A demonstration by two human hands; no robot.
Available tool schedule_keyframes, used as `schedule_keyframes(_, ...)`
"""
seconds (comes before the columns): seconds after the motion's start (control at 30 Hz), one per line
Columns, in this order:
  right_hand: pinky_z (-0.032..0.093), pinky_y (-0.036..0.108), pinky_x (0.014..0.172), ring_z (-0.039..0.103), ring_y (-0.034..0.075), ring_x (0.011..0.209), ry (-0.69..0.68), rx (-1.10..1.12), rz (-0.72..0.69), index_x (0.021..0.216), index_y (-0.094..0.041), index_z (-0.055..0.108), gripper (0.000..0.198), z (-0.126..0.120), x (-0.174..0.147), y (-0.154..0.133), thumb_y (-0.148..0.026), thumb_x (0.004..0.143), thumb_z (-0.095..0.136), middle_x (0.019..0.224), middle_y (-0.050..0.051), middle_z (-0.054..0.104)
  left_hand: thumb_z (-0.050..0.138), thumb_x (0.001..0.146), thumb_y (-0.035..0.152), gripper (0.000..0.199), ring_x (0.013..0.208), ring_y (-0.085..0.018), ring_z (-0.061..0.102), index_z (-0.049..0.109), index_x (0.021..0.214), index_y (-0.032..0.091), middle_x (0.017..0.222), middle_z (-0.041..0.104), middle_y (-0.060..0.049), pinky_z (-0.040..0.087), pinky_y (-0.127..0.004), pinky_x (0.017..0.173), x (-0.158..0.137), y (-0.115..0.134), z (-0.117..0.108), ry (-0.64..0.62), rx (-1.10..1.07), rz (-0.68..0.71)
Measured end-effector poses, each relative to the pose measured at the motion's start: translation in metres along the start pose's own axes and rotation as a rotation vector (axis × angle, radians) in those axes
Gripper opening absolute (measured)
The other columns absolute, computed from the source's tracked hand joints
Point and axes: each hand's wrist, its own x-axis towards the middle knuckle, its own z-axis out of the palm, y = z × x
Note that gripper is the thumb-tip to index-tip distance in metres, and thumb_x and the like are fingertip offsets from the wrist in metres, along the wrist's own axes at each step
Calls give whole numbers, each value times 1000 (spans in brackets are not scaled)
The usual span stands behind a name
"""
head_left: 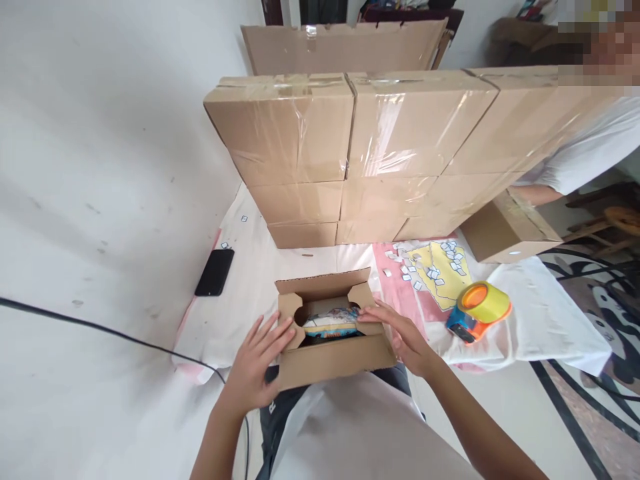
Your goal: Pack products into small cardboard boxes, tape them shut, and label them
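A small cardboard box stands in front of me at the table's near edge, its flaps up or folded partway. Inside lies a printed packet in white, yellow and blue. My left hand is at the box's left side, its spread fingers lying on the left flap and the thumb near the front flap. On the right flap rest the outstretched fingers of my right hand, with the thumb by the box's right side. Neither hand is wrapped round anything.
Taped cartons stand stacked like a wall behind the box. A black phone lies left. To the right are a tape dispenser, scattered small white pieces and another open carton, beside a person's arm. A cable hangs at left.
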Motion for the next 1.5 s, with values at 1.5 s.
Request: schedule_keyframes(1.5,48,50,99,56,27,113,456,52,-103,127,-30,63,31,16,18,44,-26,99,50,112,8,70,67,88,18,28,98,-20,66,68,114,28,110,77,1,38,-45,99,81,73,24,251,187,-268)
